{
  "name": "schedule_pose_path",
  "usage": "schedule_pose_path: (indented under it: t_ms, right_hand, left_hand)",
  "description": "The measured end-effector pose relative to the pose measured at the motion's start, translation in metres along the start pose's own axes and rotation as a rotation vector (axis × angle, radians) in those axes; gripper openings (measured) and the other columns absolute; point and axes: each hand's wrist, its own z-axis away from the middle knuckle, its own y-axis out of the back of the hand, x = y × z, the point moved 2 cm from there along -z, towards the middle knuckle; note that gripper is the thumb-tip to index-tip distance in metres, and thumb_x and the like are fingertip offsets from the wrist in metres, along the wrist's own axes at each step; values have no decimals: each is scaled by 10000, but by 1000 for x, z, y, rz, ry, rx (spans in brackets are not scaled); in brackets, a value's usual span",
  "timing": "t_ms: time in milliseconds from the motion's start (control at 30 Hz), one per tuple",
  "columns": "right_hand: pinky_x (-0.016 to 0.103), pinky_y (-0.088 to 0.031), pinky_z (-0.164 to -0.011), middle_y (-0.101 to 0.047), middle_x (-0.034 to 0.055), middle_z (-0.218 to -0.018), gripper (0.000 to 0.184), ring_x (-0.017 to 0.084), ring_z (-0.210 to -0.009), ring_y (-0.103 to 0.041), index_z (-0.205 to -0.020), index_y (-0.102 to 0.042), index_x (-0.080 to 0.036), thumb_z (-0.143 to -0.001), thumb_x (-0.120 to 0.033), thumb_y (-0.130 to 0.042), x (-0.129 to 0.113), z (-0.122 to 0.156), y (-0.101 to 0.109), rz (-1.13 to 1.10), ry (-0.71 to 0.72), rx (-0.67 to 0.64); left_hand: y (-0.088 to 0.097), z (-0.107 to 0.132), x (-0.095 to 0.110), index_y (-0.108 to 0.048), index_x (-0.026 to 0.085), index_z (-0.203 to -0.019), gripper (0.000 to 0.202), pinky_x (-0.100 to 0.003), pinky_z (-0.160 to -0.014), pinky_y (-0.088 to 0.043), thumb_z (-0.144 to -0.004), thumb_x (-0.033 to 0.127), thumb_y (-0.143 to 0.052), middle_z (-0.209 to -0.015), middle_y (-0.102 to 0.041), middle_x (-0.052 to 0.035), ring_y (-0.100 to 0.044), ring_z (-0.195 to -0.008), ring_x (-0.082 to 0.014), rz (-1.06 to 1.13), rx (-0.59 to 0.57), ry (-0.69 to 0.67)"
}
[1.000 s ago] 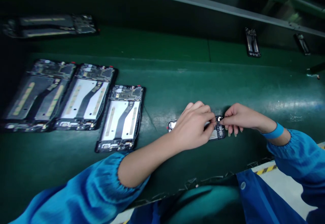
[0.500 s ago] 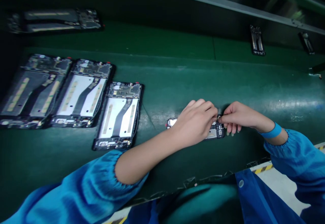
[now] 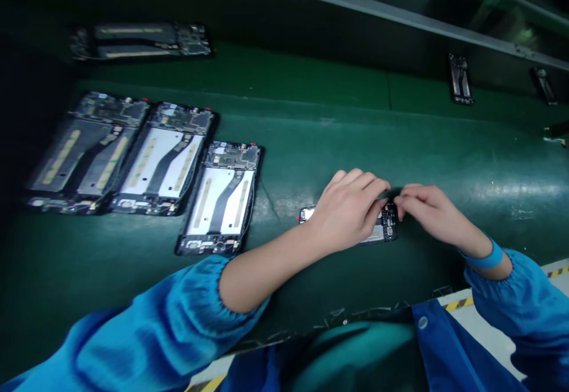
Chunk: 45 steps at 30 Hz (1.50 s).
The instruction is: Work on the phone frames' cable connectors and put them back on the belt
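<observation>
A phone with its back off (image 3: 374,235) lies crosswise on the green bench, its inner board and part of a pale plate showing. My left hand (image 3: 351,211) arches over it and covers its middle; the fingers are bent, with thumb and forefinger close together at the phone's right end. At that same end, my right hand (image 3: 422,207) is closed in a pinch, its fingertips at the phone's top right corner. Anything between those fingertips is too small to make out. A blue band (image 3: 486,255) circles my right wrist.
Left of my hands lie three opened phones: a near one (image 3: 222,196), a middle one (image 3: 162,155) and a far-left one (image 3: 91,149). Another phone (image 3: 146,41) lies behind them. Two more, one phone (image 3: 461,80) and a farther phone (image 3: 544,86), rest at the back right below a metal rail (image 3: 355,2).
My view has shifted slightly, so the bench things sit further right. My right hand's lower fingers have curled in, and its fingertips are a little higher at the phone's right end.
</observation>
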Motion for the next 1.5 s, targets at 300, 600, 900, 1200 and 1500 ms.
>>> schedule_pose_path:
  t_ms: [300,600,900,1200,1500]
  right_hand:
    - [354,-504,-746,-722,76,-888,106,197,-794,-641,-971,-709,-163,-994,-207,-616,4,38,-14,185,376,138]
    - [343,-549,-705,-759,66,-864,94,187,-760,-689,-950,-713,-198,-956,-132,-646,17,13,-14,64,483,413]
    - [357,-554,-714,-754,74,-854,81,195,-763,-689,-952,-712,-186,-961,-143,-643,22,11,-20,123,486,431]
    - [295,-439,-583,-631,16,-638,327,145,-595,-573,-690,-633,-187,-993,-308,-604,23,0,-14,74,156,397]
    - [192,-386,-408,-585,-12,-473,358,79,-389,-512,-566,-612,-170,-884,-328,-650,11,-26,4,-208,-415,-327]
  left_hand:
    - [13,35,-2,-679,226,-1314,448,-588,-1099,-343,-1013,520,-524,-1467,-571,-158,-466,-1379,-392,-148,-34,-237]
    - [6,35,-5,-632,243,-1408,551,-665,-1129,-329,-1004,591,-492,-1555,-484,-192,-436,-1422,-432,-193,-62,-245]
    - [7,35,-5,-616,258,-1425,552,-658,-1127,-338,-1005,592,-488,-1558,-484,-178,-437,-1424,-420,-199,-69,-237]
    - [9,33,-4,-714,238,-1297,513,-683,-1120,-318,-942,589,-594,-1362,-605,-180,-446,-1396,-441,-139,-43,-158]
    - [4,36,-3,-716,224,-1285,491,-640,-1118,-332,-963,569,-579,-1386,-621,-159,-461,-1395,-413,-163,-22,-194]
